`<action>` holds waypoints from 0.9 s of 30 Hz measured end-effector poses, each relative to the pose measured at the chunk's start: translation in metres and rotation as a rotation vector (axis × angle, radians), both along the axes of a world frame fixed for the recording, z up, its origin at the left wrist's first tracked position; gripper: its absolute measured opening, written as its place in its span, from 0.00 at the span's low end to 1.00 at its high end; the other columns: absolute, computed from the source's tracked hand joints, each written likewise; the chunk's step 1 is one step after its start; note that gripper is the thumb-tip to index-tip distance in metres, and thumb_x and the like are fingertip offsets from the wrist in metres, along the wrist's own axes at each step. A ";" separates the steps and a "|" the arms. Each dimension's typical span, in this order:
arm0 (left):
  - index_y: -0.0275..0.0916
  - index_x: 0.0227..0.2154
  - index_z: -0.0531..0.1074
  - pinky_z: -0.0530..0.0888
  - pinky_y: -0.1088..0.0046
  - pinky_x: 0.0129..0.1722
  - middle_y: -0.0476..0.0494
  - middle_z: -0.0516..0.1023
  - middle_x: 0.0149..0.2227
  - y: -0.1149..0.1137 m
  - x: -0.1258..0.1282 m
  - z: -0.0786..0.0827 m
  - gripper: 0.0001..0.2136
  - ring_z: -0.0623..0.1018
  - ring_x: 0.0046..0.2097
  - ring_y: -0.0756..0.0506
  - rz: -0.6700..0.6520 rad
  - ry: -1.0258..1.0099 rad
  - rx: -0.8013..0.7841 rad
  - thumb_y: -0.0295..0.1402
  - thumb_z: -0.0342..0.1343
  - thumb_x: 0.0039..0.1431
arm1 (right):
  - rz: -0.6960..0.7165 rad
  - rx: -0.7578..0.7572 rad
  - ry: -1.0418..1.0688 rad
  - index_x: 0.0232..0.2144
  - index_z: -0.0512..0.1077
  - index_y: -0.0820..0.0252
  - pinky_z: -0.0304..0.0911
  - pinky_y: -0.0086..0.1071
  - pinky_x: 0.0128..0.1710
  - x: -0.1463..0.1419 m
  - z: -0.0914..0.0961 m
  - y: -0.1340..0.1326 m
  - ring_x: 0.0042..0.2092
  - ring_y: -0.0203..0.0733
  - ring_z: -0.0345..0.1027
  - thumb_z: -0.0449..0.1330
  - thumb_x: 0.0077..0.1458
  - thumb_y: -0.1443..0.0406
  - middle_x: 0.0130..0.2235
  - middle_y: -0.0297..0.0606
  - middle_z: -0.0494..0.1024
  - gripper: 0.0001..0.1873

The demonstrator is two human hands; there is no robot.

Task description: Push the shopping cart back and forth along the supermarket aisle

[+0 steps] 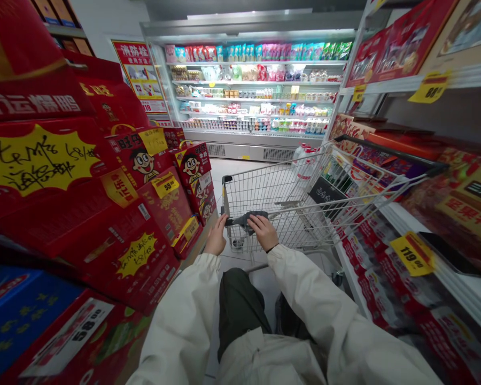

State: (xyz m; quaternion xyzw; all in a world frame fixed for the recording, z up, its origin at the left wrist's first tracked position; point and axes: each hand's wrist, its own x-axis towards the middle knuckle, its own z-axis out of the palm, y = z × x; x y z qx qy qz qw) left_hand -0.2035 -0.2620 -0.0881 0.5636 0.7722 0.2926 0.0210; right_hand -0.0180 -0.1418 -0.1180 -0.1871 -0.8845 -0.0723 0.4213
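A wire shopping cart stands sideways before me, its black handle bar at the right. My left hand is closed at the cart's near left corner, fingertips on the dark end of the rim. Just right of it, my right hand rests with bent fingers over a dark grey, soft-looking piece on the same rim. Whether that piece is cloth or part of the cart, I cannot make out. Through the wire, the floor shows under the basket. A dark panel sits near the handle end.
Stacked red gift boxes with yellow price tags crowd the left side. Shelves of packaged goods run close along the right, near the cart. A lit refrigerated display spans the back, with bottles on the floor before it.
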 end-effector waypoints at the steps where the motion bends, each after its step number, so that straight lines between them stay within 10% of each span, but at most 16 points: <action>1: 0.44 0.65 0.54 0.58 0.54 0.66 0.44 0.54 0.69 0.000 0.001 0.001 0.43 0.58 0.68 0.42 0.006 0.001 -0.005 0.11 0.42 0.43 | -0.007 -0.005 -0.018 0.53 0.73 0.59 0.60 0.39 0.60 0.000 0.001 0.001 0.57 0.42 0.64 0.49 0.62 0.77 0.57 0.41 0.74 0.23; 15: 0.42 0.63 0.60 0.48 0.45 0.67 0.43 0.61 0.66 0.018 0.036 0.030 0.40 0.56 0.69 0.40 -0.095 0.127 -0.071 0.11 0.41 0.45 | -0.050 0.022 -0.057 0.50 0.74 0.59 0.62 0.39 0.52 0.011 -0.017 0.005 0.51 0.45 0.64 0.50 0.61 0.76 0.50 0.45 0.76 0.21; 27: 0.43 0.60 0.65 0.50 0.46 0.67 0.43 0.69 0.60 0.036 0.055 0.020 0.38 0.61 0.66 0.39 -0.088 0.156 0.012 0.11 0.42 0.44 | -0.102 -0.021 -0.031 0.48 0.74 0.60 0.62 0.38 0.51 0.013 -0.017 0.013 0.51 0.45 0.64 0.50 0.58 0.78 0.49 0.47 0.75 0.21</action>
